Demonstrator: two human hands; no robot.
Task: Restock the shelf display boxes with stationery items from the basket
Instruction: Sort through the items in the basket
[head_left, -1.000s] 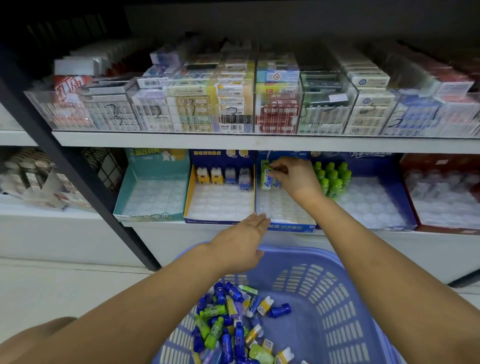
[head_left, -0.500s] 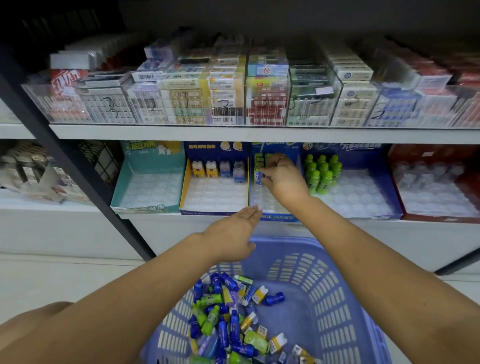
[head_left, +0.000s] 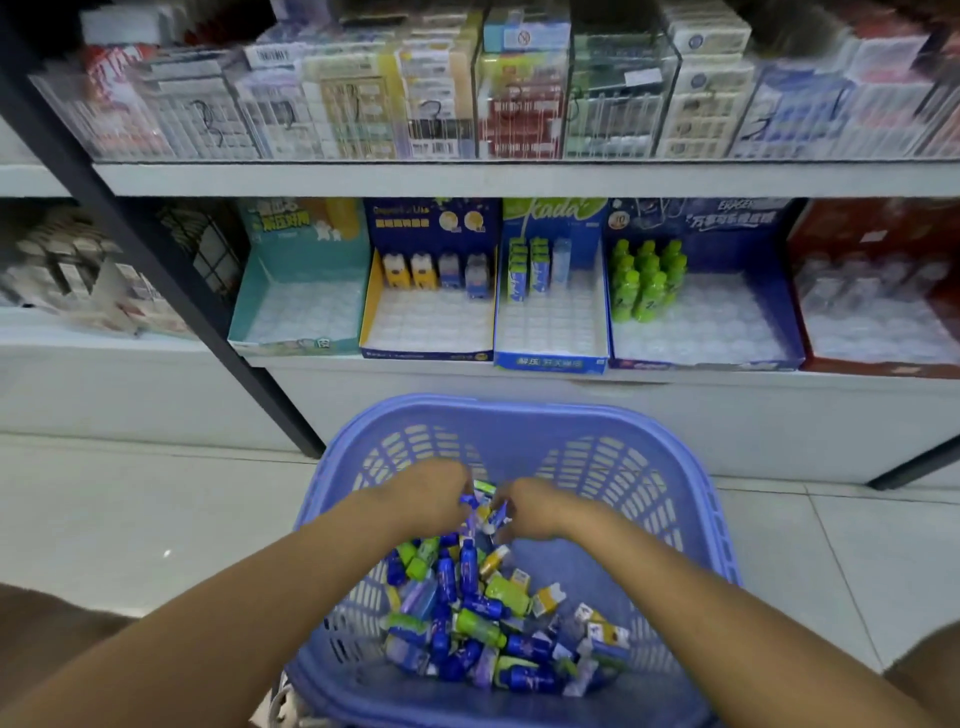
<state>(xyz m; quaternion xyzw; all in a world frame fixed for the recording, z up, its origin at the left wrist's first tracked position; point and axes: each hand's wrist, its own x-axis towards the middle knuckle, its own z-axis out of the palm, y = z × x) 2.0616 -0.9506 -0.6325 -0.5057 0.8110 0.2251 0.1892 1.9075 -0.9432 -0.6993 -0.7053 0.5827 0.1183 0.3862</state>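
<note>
Both hands have dropped from the shelf into the basket (head_left: 519, 402). Nearest, on the basket's bottom, lies the heap of stationery items (head_left: 467, 613). At the heap's far edge the left hand (head_left: 431, 499) and right hand (head_left: 540, 512) meet, fingers curled down among blue and green pieces; blur hides whether either grips one. Beyond the basket, the blue display box (head_left: 550, 361) holds a few items at its back.

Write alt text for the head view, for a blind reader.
The left hand and right hand pinch stationery items from the colourful pile in a blue basket. Beyond it, five display boxes on a shelf stand mostly empty.
</note>
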